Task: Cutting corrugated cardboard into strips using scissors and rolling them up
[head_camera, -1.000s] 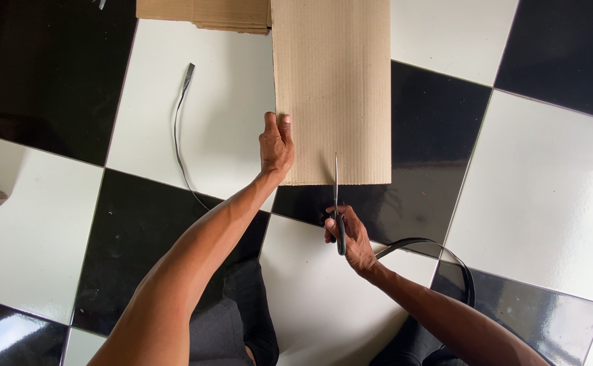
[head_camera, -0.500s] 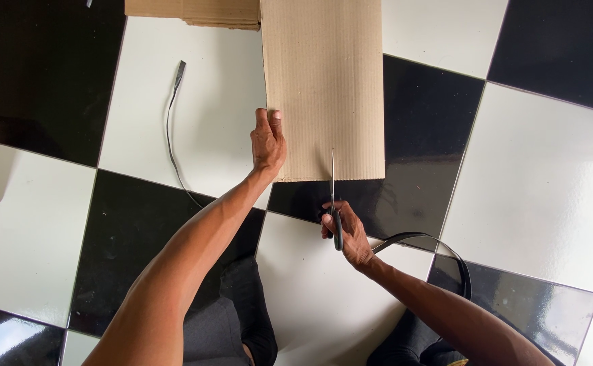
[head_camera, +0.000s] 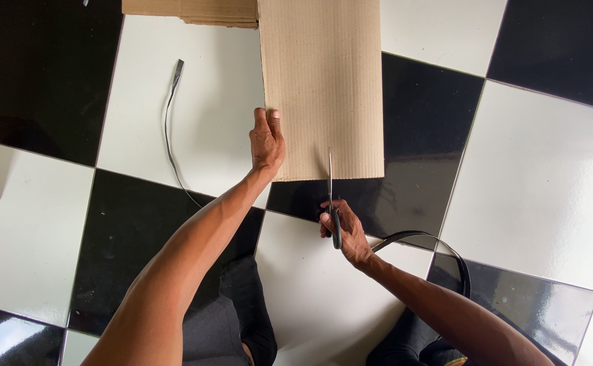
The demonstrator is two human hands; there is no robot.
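Right hand point(head_camera: 345, 232), just below the middle of the frame, is clenched around the dark handles of a pair of metal scissors point(head_camera: 332, 203); the thin blades point straight up the frame and their tips sit inside the lower edge of a tall rectangular sheet of tan corrugated cardboard point(head_camera: 323, 74), a short way in from that edge. Left hand point(head_camera: 268, 141), a little left of centre, grasps the same sheet at its lower left edge, fingers lying flat on top and pointing up the frame.

That sheet lies flat on the floor and runs from the top edge of the frame down to just above the middle, its ribs running lengthwise. Another piece of brown cardboard point(head_camera: 191, 11) with a torn edge shows at the top, touching the sheet's upper left side.

Beneath everything is a glossy floor of large black and white square tiles point(head_camera: 540, 183). On the white tile in the upper left lies a thin dark cord with a flat end point(head_camera: 169, 122), well apart from the left hand. A curved black strap point(head_camera: 439, 247) lies just beside the right wrist, at lower right. The person's dark-clothed legs point(head_camera: 242, 318) show at the bottom centre.
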